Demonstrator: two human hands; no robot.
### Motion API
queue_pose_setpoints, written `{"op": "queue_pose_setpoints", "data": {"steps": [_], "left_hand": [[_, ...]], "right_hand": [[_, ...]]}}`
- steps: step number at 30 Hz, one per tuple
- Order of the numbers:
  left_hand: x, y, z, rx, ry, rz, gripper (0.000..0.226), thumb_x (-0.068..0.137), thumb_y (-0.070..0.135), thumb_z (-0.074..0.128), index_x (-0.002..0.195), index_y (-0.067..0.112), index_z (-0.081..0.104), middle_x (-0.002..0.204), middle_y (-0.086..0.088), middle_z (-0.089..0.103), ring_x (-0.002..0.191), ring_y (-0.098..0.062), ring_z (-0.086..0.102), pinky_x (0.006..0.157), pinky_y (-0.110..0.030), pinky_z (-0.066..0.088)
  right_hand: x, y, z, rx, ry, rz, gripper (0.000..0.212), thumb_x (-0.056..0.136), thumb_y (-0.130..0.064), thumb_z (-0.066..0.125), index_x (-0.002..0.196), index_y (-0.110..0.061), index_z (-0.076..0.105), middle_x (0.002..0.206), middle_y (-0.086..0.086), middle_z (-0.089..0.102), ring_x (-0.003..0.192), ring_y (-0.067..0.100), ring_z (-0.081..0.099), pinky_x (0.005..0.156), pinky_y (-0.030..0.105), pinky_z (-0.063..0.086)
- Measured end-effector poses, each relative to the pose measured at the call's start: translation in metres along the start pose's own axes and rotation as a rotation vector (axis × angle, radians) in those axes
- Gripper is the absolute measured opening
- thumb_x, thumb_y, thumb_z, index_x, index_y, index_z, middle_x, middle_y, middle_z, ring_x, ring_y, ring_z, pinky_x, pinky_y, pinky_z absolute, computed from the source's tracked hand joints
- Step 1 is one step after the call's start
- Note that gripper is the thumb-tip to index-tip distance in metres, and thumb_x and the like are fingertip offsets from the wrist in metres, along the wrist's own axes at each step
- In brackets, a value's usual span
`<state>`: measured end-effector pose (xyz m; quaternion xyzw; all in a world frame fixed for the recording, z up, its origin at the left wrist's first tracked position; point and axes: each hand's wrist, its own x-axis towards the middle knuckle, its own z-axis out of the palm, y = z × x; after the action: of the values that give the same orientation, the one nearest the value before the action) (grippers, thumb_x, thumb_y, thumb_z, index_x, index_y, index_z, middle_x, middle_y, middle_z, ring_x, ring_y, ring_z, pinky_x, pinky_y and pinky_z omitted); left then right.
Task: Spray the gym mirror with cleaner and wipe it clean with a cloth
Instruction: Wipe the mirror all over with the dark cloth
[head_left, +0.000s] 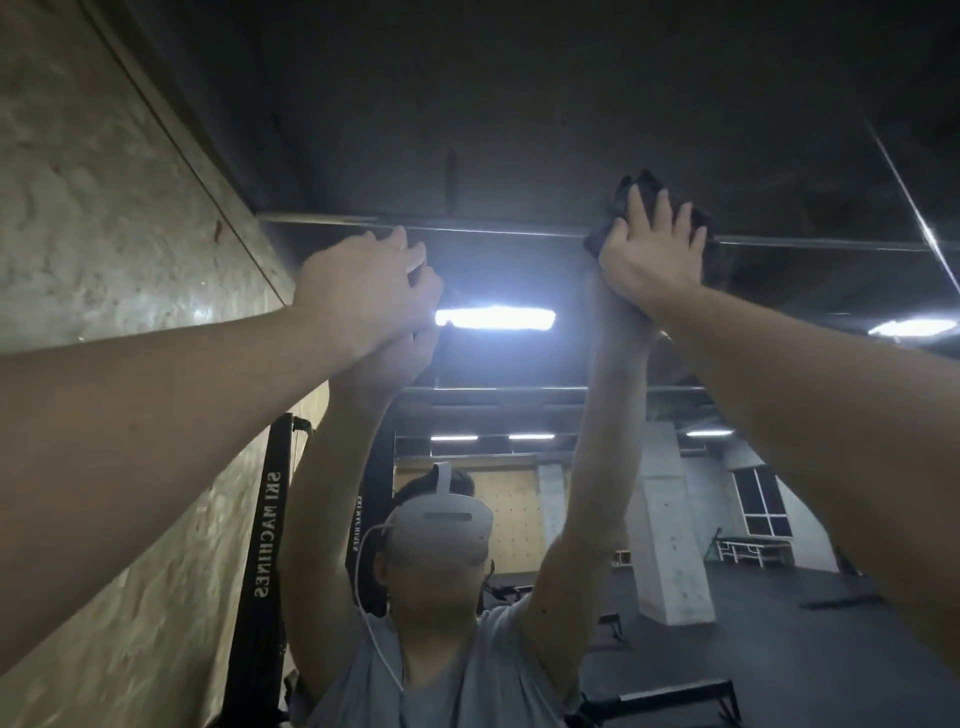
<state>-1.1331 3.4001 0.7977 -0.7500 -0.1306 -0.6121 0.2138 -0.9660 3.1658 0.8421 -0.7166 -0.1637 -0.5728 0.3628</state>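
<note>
Head view: right hand (652, 254) flat, pressing dark cloth (641, 195) against mirror (519, 270) (left hand (363, 291) grip unclear)

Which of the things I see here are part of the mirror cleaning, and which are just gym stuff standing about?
Part of the job:
- mirror
- dark cloth under the right hand
- left hand, holding something I cannot make out

Standing about:
- black ski machine
- wooden wall

left hand (363, 291) curled, right hand (649, 249) flat, raised
</note>
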Motion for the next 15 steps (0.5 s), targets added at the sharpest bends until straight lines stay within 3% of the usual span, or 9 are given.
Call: {"op": "queue_pose_setpoints", "data": {"steps": [6, 9, 12, 15], "left_hand": [[-0.006, 0.005, -0.001, -0.009, -0.045, 0.039, 0.051, 0.103, 0.043, 0.025, 0.147, 0.025, 0.045, 0.161, -0.003, 0.035, 0.142, -0.031, 0.040, 0.109, -0.049, 0.041], [-0.010, 0.009, -0.006, -0.085, -0.066, 0.015, 0.055, 0.106, 0.048, 0.015, 0.155, 0.033, 0.035, 0.165, -0.001, 0.031, 0.150, -0.031, 0.030, 0.116, -0.051, 0.032], [-0.010, 0.010, -0.011, -0.047, -0.087, 0.011, 0.052, 0.104, 0.046, 0.020, 0.143, 0.023, 0.044, 0.157, -0.010, 0.040, 0.139, -0.037, 0.040, 0.107, -0.052, 0.039], [-0.008, 0.012, -0.010, 0.031, -0.100, 0.018, 0.042, 0.102, 0.044, 0.034, 0.132, 0.016, 0.046, 0.148, -0.015, 0.044, 0.129, -0.040, 0.047, 0.099, -0.048, 0.044]], "right_hand": [[-0.025, -0.110, 0.027, -0.018, -0.072, -0.330, 0.060, 0.107, -0.041, 0.020, 0.164, -0.032, 0.005, 0.172, -0.002, -0.001, 0.158, 0.025, -0.005, 0.127, 0.047, -0.008], [-0.041, -0.137, 0.035, -0.050, -0.126, -0.492, 0.057, 0.110, -0.043, 0.017, 0.164, -0.032, 0.002, 0.172, -0.003, -0.003, 0.158, 0.024, -0.008, 0.127, 0.048, -0.009], [-0.037, -0.125, 0.030, -0.046, -0.153, -0.537, 0.057, 0.109, -0.043, 0.017, 0.164, -0.033, 0.005, 0.172, -0.006, -0.001, 0.158, 0.021, -0.007, 0.127, 0.045, -0.008], [-0.021, -0.093, 0.023, -0.044, -0.098, -0.453, 0.058, 0.107, -0.042, 0.019, 0.164, -0.033, 0.010, 0.172, -0.006, 0.003, 0.159, 0.021, -0.002, 0.128, 0.043, -0.005]]}}
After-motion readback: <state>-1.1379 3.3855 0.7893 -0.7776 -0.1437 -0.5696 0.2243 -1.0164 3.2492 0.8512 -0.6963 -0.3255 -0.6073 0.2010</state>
